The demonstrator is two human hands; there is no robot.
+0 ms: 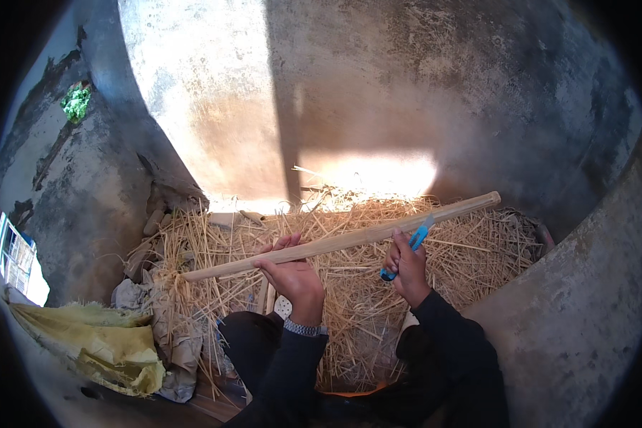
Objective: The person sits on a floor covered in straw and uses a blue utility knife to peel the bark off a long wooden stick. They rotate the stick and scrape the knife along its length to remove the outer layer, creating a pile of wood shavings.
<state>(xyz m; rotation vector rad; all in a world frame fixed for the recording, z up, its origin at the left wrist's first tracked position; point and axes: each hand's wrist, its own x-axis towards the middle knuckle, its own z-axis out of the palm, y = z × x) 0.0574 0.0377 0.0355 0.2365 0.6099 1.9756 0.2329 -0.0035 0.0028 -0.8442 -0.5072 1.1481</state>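
A long, pale wooden stick point(349, 240) slants over the straw, its right end higher in the picture than its left. My left hand point(299, 282) supports it from below, palm up, with the thumb in front and the fingers behind the wood. In my right hand point(409, 272) is a blue utility knife point(419, 237), gripped by its handle. The knife's blade end points up, close to the right half of the stick; whether it touches the wood I cannot tell.
Loose straw point(357, 299) covers the ground around my legs. A torn yellow sack point(110, 341) lies at lower left beside crumpled grey-brown sheeting point(177, 357). Stained plaster walls point(378, 85) close in behind and at the sides. Green leaves point(75, 103) show at upper left.
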